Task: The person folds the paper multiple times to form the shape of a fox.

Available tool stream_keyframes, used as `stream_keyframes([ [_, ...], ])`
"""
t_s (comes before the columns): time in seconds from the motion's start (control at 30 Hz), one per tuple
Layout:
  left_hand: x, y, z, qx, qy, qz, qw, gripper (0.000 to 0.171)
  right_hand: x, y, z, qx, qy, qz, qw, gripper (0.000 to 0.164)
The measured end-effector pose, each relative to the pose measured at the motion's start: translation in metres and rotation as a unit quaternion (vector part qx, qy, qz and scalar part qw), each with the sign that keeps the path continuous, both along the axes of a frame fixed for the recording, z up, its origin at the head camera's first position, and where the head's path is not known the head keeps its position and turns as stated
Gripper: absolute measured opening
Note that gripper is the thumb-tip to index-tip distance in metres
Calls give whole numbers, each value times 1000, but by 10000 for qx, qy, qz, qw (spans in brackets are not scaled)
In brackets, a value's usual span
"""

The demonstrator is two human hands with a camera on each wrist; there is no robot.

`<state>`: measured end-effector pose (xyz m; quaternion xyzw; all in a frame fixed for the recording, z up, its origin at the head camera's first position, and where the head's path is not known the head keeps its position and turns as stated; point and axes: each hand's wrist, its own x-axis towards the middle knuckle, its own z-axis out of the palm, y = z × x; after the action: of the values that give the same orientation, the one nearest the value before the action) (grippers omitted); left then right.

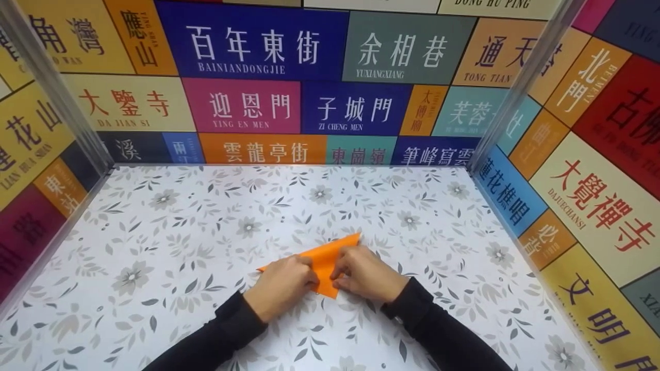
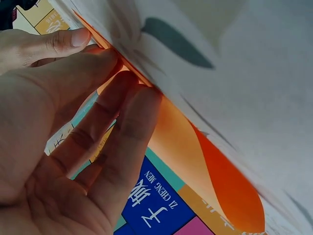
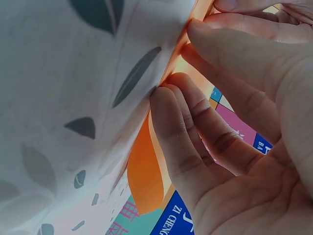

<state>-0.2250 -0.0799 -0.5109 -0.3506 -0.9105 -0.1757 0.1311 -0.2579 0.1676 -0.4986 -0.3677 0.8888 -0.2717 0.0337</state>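
Note:
A folded sheet of orange paper [image 1: 326, 265] lies on the table, one pointed corner at the far right and another at the left. My left hand [image 1: 282, 283] holds its left part, thumb and fingertips bent down onto it. On the right part, my right hand [image 1: 370, 273] pinches the paper close to the left thumb. In the left wrist view the paper [image 2: 230, 186] curves up off the surface beyond my fingers [image 2: 139, 117]. A raised, curled flap of the paper [image 3: 145, 171] also shows in the right wrist view. Both palms hide parts of the folds.
The table [image 1: 170, 226] is covered with white cloth or paper printed with grey flowers and leaves. Colourful panels [image 1: 242, 103] with Chinese lettering form the walls behind and at both sides. Clear corner strips [image 1: 497, 118] join the walls.

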Motion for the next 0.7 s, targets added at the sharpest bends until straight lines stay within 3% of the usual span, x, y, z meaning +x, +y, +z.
stream_keyframes([
  [0.23,-2,-1,1,90,-270,-16,9996,19,-2,1,-2,-72,-90,-51,9999,5],
  [0.4,-2,-2,1,72,-163,11,9998,19,-5,2,-1,-138,-139,-114,9997,8],
  [0.7,-2,-2,1,96,-232,7,9997,19,-15,7,8,-301,230,-291,9989,5],
])
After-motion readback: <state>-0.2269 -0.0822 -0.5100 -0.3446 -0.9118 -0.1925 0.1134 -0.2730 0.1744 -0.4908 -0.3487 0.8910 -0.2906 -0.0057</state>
